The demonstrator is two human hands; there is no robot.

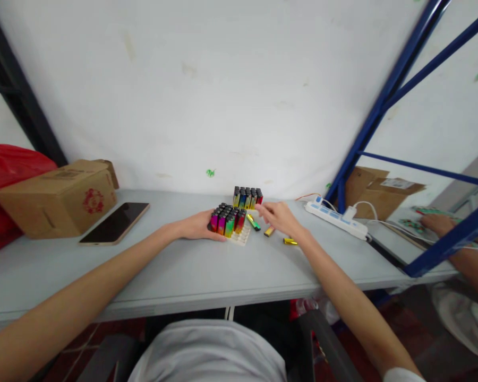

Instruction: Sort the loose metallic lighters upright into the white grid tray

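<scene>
Several colourful lighters (pixel 229 225) with black tops stand upright in a white tray (pixel 241 237), whose right-hand slots show bare. My left hand (pixel 199 225) is wrapped round the left side of this group, thumb along the front. My right hand (pixel 279 216) hovers to the right of the tray with its fingers bent together; whatever may be between the fingertips is too small to tell. Loose on the table near it lie a green lighter (pixel 254 223), an orange-gold lighter (pixel 269 231) and a yellow lighter (pixel 290 241). Behind stands a second block of upright lighters (pixel 247 198).
On the left are a phone (pixel 115 224), a cardboard box (pixel 59 199) and a red bag (pixel 8 185). A white power strip (pixel 336 218) with cables lies at right, beside a blue metal frame (pixel 382 111). Beyond it, another person's hand (pixel 438 224) works over small items.
</scene>
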